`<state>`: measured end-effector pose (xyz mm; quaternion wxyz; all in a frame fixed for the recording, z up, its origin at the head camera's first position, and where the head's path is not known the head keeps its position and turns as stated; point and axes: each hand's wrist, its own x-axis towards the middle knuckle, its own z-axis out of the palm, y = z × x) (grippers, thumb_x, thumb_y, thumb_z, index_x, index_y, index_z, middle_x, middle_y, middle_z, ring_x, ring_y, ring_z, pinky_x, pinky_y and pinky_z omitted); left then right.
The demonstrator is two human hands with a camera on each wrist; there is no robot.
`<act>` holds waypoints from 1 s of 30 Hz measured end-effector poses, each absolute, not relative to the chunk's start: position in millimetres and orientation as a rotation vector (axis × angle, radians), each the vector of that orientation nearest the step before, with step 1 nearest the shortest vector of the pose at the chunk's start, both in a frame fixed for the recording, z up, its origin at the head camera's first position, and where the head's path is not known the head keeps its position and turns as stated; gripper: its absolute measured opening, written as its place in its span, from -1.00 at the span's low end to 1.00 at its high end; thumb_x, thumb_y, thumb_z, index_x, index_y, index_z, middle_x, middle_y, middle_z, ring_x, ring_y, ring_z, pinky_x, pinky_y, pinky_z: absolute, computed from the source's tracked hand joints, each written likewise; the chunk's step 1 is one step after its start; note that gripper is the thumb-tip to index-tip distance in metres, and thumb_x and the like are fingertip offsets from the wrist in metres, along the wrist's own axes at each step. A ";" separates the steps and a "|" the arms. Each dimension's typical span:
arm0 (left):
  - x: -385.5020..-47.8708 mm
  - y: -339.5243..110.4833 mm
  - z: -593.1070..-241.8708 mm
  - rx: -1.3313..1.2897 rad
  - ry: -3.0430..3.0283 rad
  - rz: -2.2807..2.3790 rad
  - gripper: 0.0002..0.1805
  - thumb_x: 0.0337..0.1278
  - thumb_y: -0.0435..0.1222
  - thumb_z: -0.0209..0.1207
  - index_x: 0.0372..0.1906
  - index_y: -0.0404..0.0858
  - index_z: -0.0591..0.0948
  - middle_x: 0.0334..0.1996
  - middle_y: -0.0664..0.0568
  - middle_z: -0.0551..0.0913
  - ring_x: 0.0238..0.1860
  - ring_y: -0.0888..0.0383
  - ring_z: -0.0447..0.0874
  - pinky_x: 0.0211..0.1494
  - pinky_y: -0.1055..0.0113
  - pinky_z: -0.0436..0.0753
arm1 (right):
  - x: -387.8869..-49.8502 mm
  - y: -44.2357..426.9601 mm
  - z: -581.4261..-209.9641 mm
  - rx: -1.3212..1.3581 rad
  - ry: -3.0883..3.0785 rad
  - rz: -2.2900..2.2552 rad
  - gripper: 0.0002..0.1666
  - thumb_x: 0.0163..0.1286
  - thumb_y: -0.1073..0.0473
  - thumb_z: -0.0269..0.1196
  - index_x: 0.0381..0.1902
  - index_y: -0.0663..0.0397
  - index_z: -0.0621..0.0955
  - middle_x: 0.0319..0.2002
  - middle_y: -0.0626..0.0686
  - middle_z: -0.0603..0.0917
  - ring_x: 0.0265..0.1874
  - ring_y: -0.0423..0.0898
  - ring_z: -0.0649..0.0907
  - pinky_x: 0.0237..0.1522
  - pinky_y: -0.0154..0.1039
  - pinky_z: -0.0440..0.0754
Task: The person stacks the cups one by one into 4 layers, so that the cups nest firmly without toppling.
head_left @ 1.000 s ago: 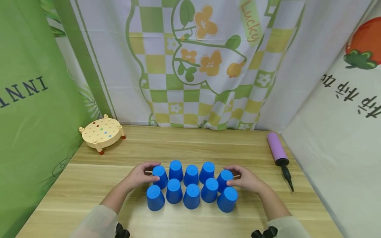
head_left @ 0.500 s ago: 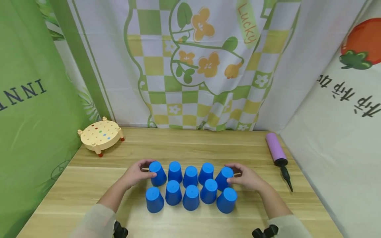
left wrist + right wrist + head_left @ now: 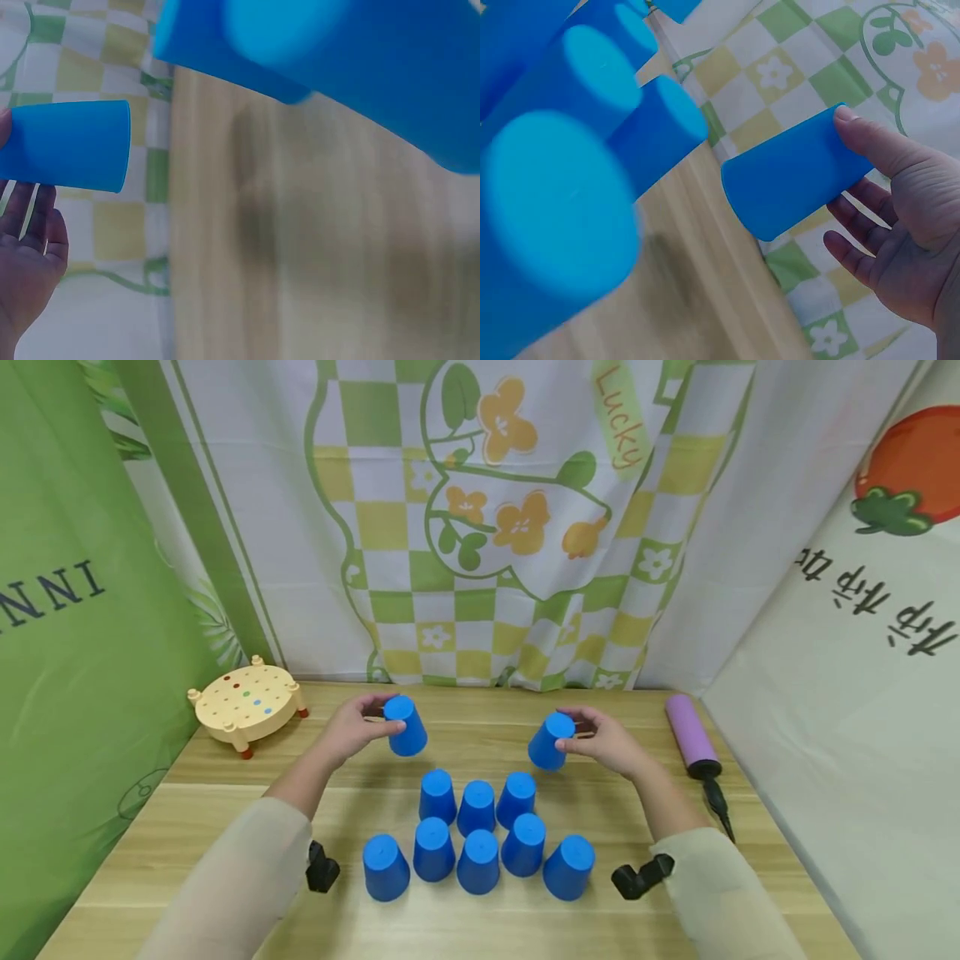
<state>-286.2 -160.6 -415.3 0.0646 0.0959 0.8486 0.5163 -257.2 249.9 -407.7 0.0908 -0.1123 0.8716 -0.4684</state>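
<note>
Over the surface (image 3: 480,727), with eight blue cups (image 3: 478,862) nearer the body than either grip. Grasping, raised, left cup (image 3: 408,735) in left grip (image 3: 351,729), right cup (image 3: 548,747) in right grip (image 3: 611,746). Seemingly mid-transfer; probably calls next for level lowering.

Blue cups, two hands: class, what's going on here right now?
A person holds two blue cups above the table: the left hand grips the left cup, and the right hand grips the right cup. Both have their closed ends up. Eight more stand upside down on the table: a front row of five nearer the person and a row of three behind it.
</note>
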 end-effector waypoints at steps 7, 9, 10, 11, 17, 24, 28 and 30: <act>-304.3 -124.9 -398.3 0.342 2.497 1.565 -0.28 0.11 -0.11 0.36 0.38 -0.16 0.41 0.25 -0.18 0.50 0.23 -0.15 0.48 0.19 -0.03 0.59 | -281.1 220.1 -393.4 -0.251 2.575 -1.408 -0.24 0.28 0.01 0.37 0.40 -0.02 0.38 0.29 0.23 0.47 0.28 0.22 0.47 0.18 0.09 0.57; -308.5 -115.7 -399.5 0.360 2.490 1.556 -0.30 0.13 -0.15 0.35 0.37 -0.22 0.41 0.25 -0.21 0.50 0.21 -0.16 0.49 0.18 0.00 0.60 | -286.8 209.7 -393.9 -0.238 2.557 -1.426 -0.25 0.29 0.03 0.37 0.39 -0.02 0.39 0.29 0.22 0.47 0.27 0.21 0.47 0.19 0.07 0.57; -310.6 -111.4 -400.7 0.366 2.490 1.550 -0.31 0.14 -0.17 0.35 0.36 -0.24 0.42 0.25 -0.22 0.50 0.20 -0.16 0.50 0.18 0.01 0.61 | -289.4 204.9 -394.7 -0.234 2.549 -1.432 -0.25 0.29 0.04 0.37 0.39 -0.01 0.39 0.29 0.22 0.47 0.27 0.20 0.47 0.20 0.07 0.57; -312.2 -107.3 -402.2 0.369 2.488 1.544 -0.33 0.15 -0.18 0.34 0.35 -0.26 0.42 0.25 -0.23 0.50 0.20 -0.16 0.51 0.18 0.02 0.61 | -291.6 200.2 -396.1 -0.235 2.542 -1.434 -0.25 0.29 0.05 0.37 0.39 0.01 0.39 0.29 0.22 0.47 0.26 0.20 0.48 0.20 0.06 0.57; -315.0 -85.1 -414.7 0.355 2.482 1.477 -0.37 0.16 -0.23 0.33 0.32 -0.31 0.44 0.24 -0.24 0.50 0.18 -0.17 0.52 0.17 0.03 0.62 | -298.2 179.1 -412.2 -0.200 2.538 -1.406 -0.28 0.30 0.09 0.36 0.38 0.06 0.40 0.29 0.22 0.47 0.23 0.18 0.50 0.18 0.03 0.58; -311.2 -71.5 -436.6 0.323 2.487 1.398 -0.39 0.14 -0.24 0.35 0.29 -0.28 0.48 0.22 -0.19 0.54 0.16 -0.10 0.56 0.16 0.08 0.64 | -297.7 166.5 -432.8 -0.138 2.536 -1.414 -0.32 0.28 0.13 0.37 0.33 0.10 0.44 0.28 0.22 0.50 0.23 0.17 0.52 0.19 0.03 0.58; -307.3 -67.6 -440.4 0.297 2.495 1.376 -0.41 0.14 -0.27 0.35 0.28 -0.30 0.48 0.21 -0.19 0.55 0.16 -0.11 0.56 0.17 0.06 0.63 | -297.4 163.9 -441.3 -0.132 2.537 -1.403 -0.34 0.28 0.16 0.37 0.31 0.12 0.45 0.27 0.23 0.51 0.22 0.17 0.52 0.21 0.04 0.56; -305.7 -65.7 -440.6 0.276 2.503 1.357 -0.42 0.14 -0.27 0.34 0.28 -0.29 0.48 0.21 -0.18 0.55 0.17 -0.11 0.55 0.19 0.05 0.61 | -297.5 163.2 -445.1 -0.130 2.539 -1.389 -0.34 0.27 0.17 0.37 0.31 0.12 0.46 0.27 0.22 0.51 0.23 0.16 0.52 0.21 0.05 0.56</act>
